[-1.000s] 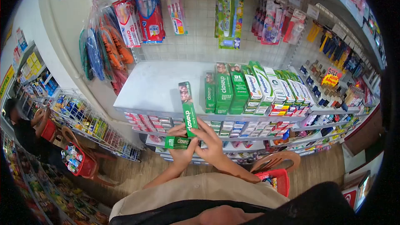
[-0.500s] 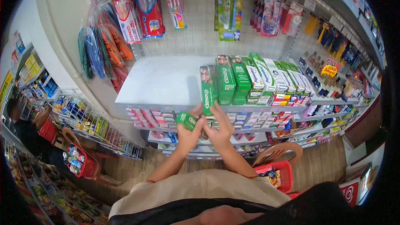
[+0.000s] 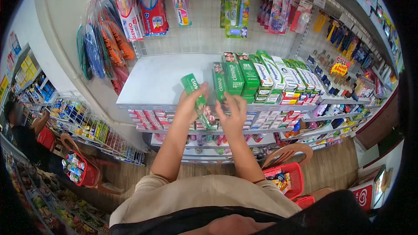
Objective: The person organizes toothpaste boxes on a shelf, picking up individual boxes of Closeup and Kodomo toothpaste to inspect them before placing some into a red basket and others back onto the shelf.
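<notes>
A green Closeup toothpaste box (image 3: 190, 83) is gripped in my left hand (image 3: 190, 102), tilted over the front edge of the white shelf (image 3: 163, 78). My right hand (image 3: 232, 111) is just right of it, fingers curled and apart, near the lower end of another Closeup box (image 3: 219, 78) standing on the shelf. I see nothing held in my right hand. Taller Closeup boxes (image 3: 234, 77) and green-and-white Pepsodent boxes (image 3: 266, 75) are lined up to the right.
Toothbrush packs (image 3: 151, 8) hang on the grid above. Small boxes (image 3: 163, 119) fill the tier below. Red baskets (image 3: 298, 178) stand on brown chairs (image 3: 289, 151) at both sides. Another person (image 3: 24, 137) is at the far left, beside wire racks (image 3: 93, 126).
My left hand has moved up with its box, which now shows its long side. My right hand has moved slightly right and away from my left hand.
</notes>
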The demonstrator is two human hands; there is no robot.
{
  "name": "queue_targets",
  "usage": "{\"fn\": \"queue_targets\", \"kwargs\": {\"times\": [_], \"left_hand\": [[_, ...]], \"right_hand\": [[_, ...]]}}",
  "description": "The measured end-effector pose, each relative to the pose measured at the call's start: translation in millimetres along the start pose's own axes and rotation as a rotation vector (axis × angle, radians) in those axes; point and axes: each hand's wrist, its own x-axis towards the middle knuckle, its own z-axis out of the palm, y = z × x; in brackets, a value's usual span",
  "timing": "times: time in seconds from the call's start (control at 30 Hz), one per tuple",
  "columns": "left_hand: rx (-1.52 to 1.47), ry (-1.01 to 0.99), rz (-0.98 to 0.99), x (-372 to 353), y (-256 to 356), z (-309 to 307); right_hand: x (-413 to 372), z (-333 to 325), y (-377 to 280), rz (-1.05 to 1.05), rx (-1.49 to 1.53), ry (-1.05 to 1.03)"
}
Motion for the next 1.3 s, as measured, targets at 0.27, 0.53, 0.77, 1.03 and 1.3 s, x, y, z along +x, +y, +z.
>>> {"fn": "queue_targets", "kwargs": {"times": [0.27,0.53,0.77,1.03,1.3], "left_hand": [[0.112,-0.100,-0.154,46,-2,0],[0.132,-0.131,-0.151,61,-1,0],[0.172,-0.113,-0.165,62,2,3],[0.052,-0.110,-0.167,63,-2,-2],[-0.068,-0.129,-0.156,51,4,-17]], "right_hand": [[3,6,6,0.011,-0.014,-0.016],[8,11,12,-0.019,-0.056,0.001],[13,11,9,0.002,-0.060,-0.012],[16,8,10,-0.031,-0.120,-0.031],[18,8,11,-0.027,-0.163,-0.056]]}}
